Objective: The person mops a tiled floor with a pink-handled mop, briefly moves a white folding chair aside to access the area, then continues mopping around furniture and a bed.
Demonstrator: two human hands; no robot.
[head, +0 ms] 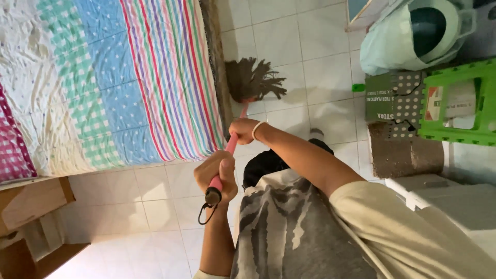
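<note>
I hold a broom with a pink handle [230, 145] in both hands. My left hand [216, 173] grips the near end of the handle, just above its dark cap and hanging loop [207, 212]. My right hand [244, 129], with a white bracelet at the wrist, grips the handle further down, towards the head. The dark bristle head [253, 80] rests on the white tiled floor [289, 41], right beside the edge of the bed [217, 67].
The bed, under a striped and checked colourful sheet [129, 77], fills the left. Wooden furniture [31, 206] stands at the lower left. On the right are a green folding stool [454, 103], a cardboard box [385, 95], a brown mat [398, 155] and a pale bag holding a bucket [413, 36].
</note>
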